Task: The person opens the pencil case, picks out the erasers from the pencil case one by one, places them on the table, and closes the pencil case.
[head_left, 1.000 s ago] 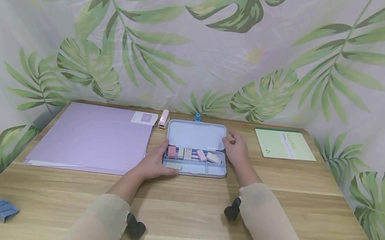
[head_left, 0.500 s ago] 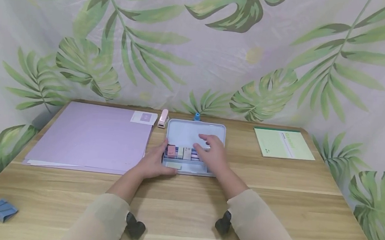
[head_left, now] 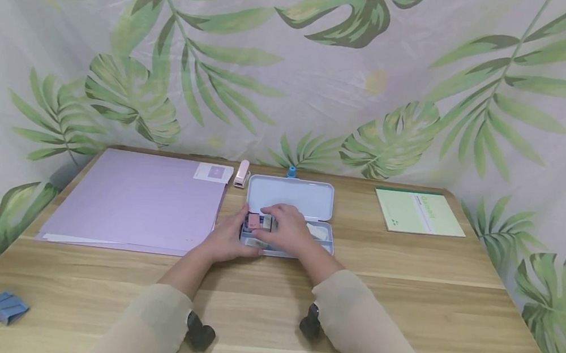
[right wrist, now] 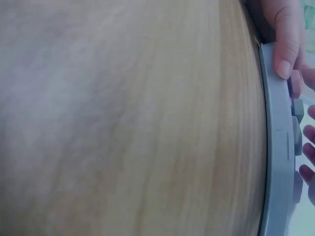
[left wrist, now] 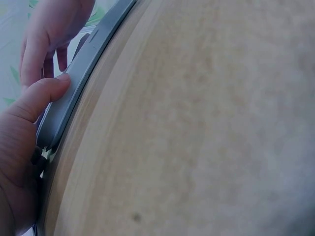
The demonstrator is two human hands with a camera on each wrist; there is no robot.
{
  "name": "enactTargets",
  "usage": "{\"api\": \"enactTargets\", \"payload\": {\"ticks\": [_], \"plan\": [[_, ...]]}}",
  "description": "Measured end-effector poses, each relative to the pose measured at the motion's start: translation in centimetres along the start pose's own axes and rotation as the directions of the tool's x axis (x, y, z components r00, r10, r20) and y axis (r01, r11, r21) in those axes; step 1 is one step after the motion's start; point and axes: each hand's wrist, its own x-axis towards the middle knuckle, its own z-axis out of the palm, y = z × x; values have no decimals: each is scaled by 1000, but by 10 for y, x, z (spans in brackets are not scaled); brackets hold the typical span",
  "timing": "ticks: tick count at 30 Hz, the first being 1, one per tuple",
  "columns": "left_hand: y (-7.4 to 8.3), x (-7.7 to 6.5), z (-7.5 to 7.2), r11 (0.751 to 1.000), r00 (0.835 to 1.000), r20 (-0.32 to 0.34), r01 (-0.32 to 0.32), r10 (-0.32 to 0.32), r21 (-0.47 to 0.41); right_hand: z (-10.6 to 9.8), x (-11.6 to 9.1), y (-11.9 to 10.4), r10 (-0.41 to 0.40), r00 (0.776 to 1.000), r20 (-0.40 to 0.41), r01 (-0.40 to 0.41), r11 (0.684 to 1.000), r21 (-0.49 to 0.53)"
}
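In the head view, a light-blue pencil case (head_left: 290,197) lies with its lid raised. My left hand (head_left: 226,238) grips its left end, thumb on the front rim (left wrist: 74,96) and fingers along the side. Over the compartments is my right hand (head_left: 289,231), its fingers spread and slightly bent around a pink eraser (head_left: 254,221) and a grey-white eraser (head_left: 266,222). The right wrist view shows those fingertips (right wrist: 309,132) just off the erasers. A white eraser (head_left: 317,232) lies at the right end; my right hand hides the middle of the tray.
Purple folders (head_left: 142,203) lie to the left, a pink stapler (head_left: 242,173) and a small blue object (head_left: 291,171) behind the case. A green notebook (head_left: 420,212) is at the right. A blue binder clip (head_left: 6,307) sits front left.
My right hand has moved left from the lid's right edge, across the case, to above the erasers at the left. My left hand stays on the case.
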Motion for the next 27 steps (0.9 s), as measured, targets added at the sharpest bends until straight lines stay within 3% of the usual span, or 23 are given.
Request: {"api": "enactTargets", "payload": {"ticks": [5, 15, 27], "plan": [[1, 0, 0, 1000, 1000, 5, 7, -7, -7, 4, 6, -1, 11, 999, 42, -9, 998, -67], [0, 2, 1, 1000, 1000, 7, 1, -1, -3, 6, 12, -2, 15, 999, 32, -12, 995, -100], [-1, 0, 0, 1000, 1000, 2, 5, -5, -20, 4, 9, -6, 39, 999, -18, -40, 999, -17]]}}
